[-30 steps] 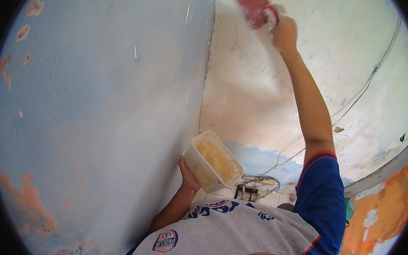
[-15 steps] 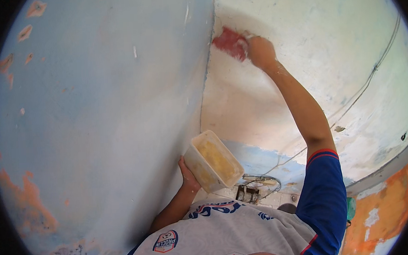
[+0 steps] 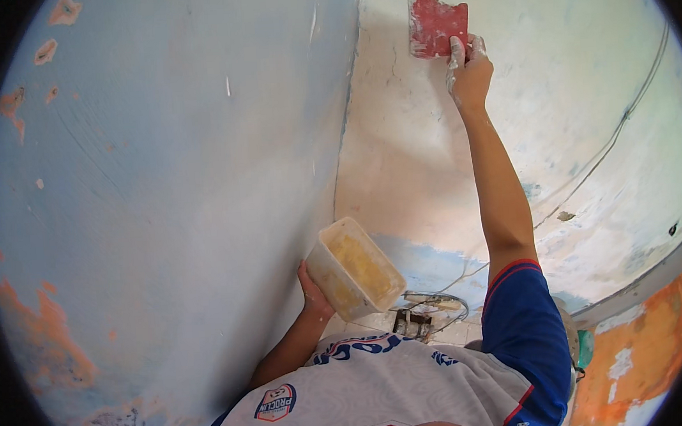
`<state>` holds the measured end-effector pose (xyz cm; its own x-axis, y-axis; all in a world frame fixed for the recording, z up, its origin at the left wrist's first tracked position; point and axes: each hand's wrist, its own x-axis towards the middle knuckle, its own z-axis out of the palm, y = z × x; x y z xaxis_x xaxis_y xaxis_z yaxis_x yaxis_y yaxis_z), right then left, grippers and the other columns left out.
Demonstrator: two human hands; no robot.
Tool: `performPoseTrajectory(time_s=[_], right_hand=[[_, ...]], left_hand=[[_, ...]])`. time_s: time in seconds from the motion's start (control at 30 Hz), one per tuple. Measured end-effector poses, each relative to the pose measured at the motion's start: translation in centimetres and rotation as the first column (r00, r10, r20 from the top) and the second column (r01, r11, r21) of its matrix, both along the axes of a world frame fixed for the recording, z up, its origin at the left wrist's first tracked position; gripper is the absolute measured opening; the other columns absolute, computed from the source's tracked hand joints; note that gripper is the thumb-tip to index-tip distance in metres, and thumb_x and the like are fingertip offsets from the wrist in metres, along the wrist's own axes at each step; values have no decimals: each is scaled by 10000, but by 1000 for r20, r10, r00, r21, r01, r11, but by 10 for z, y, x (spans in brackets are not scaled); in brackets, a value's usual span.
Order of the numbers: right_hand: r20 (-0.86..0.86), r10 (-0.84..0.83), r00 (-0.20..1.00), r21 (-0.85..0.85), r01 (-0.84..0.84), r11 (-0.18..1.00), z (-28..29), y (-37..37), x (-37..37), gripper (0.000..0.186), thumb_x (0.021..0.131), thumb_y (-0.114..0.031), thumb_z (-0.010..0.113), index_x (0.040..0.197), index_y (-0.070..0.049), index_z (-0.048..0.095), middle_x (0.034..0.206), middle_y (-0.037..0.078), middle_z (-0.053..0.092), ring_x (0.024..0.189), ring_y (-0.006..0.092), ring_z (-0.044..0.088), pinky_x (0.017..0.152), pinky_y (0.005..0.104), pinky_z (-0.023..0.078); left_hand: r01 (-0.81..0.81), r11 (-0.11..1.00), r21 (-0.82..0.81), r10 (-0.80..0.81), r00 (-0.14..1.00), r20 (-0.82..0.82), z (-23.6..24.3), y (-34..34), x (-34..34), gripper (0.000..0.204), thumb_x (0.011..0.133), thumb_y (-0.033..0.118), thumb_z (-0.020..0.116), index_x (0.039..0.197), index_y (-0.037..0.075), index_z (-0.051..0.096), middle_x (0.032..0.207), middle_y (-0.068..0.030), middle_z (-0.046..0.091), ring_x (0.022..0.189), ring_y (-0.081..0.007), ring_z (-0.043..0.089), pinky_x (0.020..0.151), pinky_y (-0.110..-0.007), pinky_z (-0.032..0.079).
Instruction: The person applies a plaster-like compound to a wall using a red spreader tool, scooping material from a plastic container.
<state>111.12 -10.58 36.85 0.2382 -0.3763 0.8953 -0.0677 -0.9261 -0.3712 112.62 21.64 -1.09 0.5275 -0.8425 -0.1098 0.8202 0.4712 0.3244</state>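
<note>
Raised high in front of the pale wall, my right hand [image 3: 471,76] grips a flat red putty spreader [image 3: 437,26] by its lower right corner. The spreader is smeared with whitish filler, and white paste coats my thumb and fingers. Whether its left edge touches the wall, I cannot tell. Low by the corner of the room, my left hand [image 3: 314,291] holds a rectangular, whitish plastic tub [image 3: 337,279] from its left side and underneath. The tub is tilted, and yellowish paste [image 3: 366,270] lines its inside.
A blue wall [image 3: 158,162] with peeled orange patches stands close on my left, meeting the pale wall [image 3: 399,147] at a corner. A loose cable [image 3: 621,125] runs across the pale wall. Below the tub are a dark box-shaped object [image 3: 412,323] and looped wires [image 3: 455,298].
My right hand has moved up and to the right, away from the corner, and turned so the spreader's face shows. My left hand and the tub have stayed nearly still.
</note>
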Motion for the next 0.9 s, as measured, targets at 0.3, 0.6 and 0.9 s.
performPoseTrajectory(time_s=[0.3, 0.6, 0.9], right_hand=[[-76, 46, 996, 29, -44, 999, -44, -18, 17, 300, 977, -144, 647, 1212, 24, 565, 856, 230, 718, 775, 420, 712, 669, 479, 559], [-77, 321, 944, 314, -282, 906, -73, 9, 38, 139, 1023, -94, 624, 1092, 16, 574, 873, 108, 706, 657, 129, 654, 526, 298, 543], [-1, 570, 822, 423, -516, 745, -80, 48, 38, 229, 1033, -115, 609, 1219, 19, 601, 898, 62, 716, 684, 116, 657, 535, 286, 527]], left_hand=[[31, 999, -28, -31, 1000, 2, 1, 1, -4, 822, 988, 702, 226, 1525, 123, 454, 1487, -128, 536, 1358, -345, 532, 1127, -526, 447], [53, 998, -19, -53, 999, -1, 4, 1, -7, 838, 985, 718, 224, 1525, 120, 453, 1482, -130, 538, 1359, -341, 531, 1126, -525, 448], [38, 998, -46, -39, 999, -23, 1, 16, -13, 840, 983, 706, 223, 1530, 109, 448, 1483, -136, 536, 1356, -346, 534, 1121, -522, 455]])
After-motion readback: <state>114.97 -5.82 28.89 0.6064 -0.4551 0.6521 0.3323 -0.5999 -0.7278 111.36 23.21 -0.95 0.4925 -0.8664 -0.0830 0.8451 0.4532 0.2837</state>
